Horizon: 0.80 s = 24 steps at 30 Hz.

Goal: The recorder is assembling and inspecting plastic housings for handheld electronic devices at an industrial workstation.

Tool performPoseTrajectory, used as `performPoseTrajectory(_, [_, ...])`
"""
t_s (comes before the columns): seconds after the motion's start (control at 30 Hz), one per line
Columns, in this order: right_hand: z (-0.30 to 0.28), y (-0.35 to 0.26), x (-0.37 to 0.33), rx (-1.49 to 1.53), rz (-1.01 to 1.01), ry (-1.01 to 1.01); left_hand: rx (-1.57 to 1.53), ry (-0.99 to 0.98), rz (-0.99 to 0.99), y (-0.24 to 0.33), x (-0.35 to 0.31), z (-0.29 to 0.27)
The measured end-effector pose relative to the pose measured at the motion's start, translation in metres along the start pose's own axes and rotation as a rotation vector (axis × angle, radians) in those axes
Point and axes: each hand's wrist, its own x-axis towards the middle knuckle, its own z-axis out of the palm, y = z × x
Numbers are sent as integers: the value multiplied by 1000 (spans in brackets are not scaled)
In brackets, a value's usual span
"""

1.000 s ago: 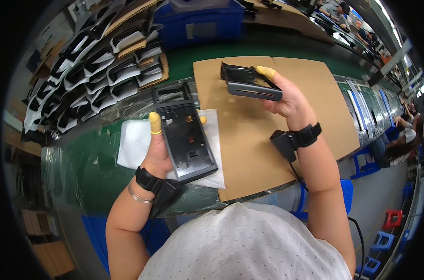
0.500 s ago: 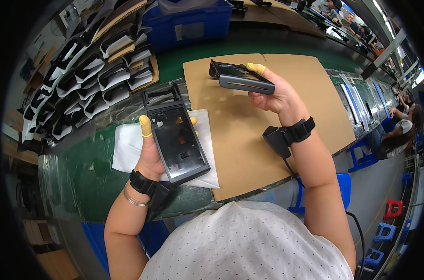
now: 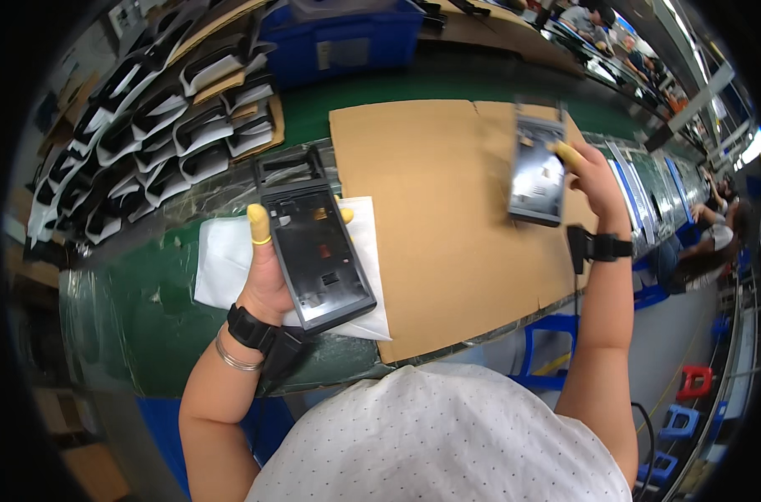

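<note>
My left hand (image 3: pixel 269 272), with yellow finger cots, is closed round a black plastic housing (image 3: pixel 320 251). Its hollow inner side faces up, and an open frame forms its far end. Beneath it lies a white foam sheet (image 3: pixel 217 268). At the right, my right hand (image 3: pixel 594 177) grips a second black plastic housing (image 3: pixel 538 171) by its right edge, thumb in a yellow cot. That housing is held above the right part of the brown cardboard sheet (image 3: pixel 447 251) and is slightly blurred.
Wrapped black housings (image 3: pixel 159 142) are stacked at the far left. Behind the cardboard stands a blue bin (image 3: pixel 343 50). Strips (image 3: pixel 636 188) lie on the green bench (image 3: pixel 138 318) to the right. Other people sit further off, and blue stools (image 3: pixel 548 347) stand below the bench edge.
My right hand has moved to the right with its housing and turned it, so the hollow side now shows. My left hand and its housing have hardly moved.
</note>
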Motion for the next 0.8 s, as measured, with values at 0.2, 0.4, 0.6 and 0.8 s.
performPoseTrajectory(0.2, [-50,73,8,-302,231,-19,39,4,-7,4,9,2])
performPoseTrajectory(0.4, [-54,73,17,-1019,-166,229,179,16,96,11,9,12])
performPoseTrajectory(0.6, [91,-74,-68,-176,-473,-51,43,48,100,20,9,1])
performPoseTrajectory(0.8, [185,-111,-111,-329,-641,-426,165,173,248,20,13,15])
